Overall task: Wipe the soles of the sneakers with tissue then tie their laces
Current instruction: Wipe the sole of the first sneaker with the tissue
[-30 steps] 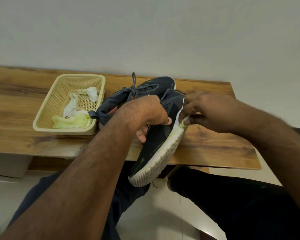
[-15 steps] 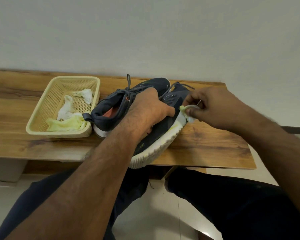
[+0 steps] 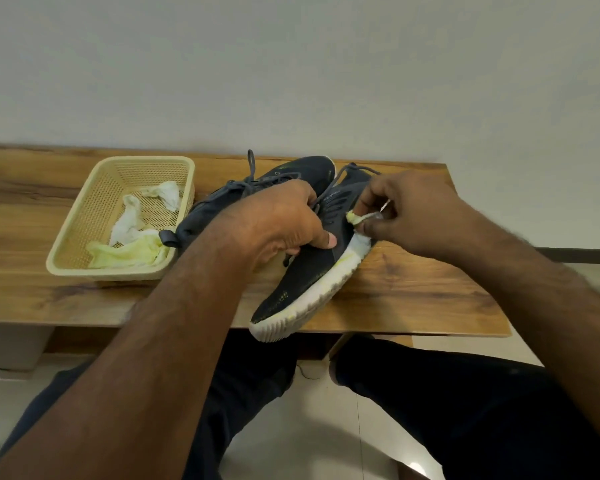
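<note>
Head view: the left hand (image 3: pixel 284 223) grips the dark grey, white-soled sneaker (image 3: pixel 312 268), tilted on the wooden bench (image 3: pixel 413 299) at centre. The right hand (image 3: pixel 409 216) pinches a yellow-stained tissue wad (image 3: pixel 355 218) at the heel sole. Best to steady the shoe firmly and wipe along the stained grooves with a clean face.

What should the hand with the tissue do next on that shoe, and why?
Probably rub the tissue down along the white sole toward the toe. The right hand pinches it at the heel end, the left hand steadies the sneaker, and yellow smears still show lower on the sole.
</note>
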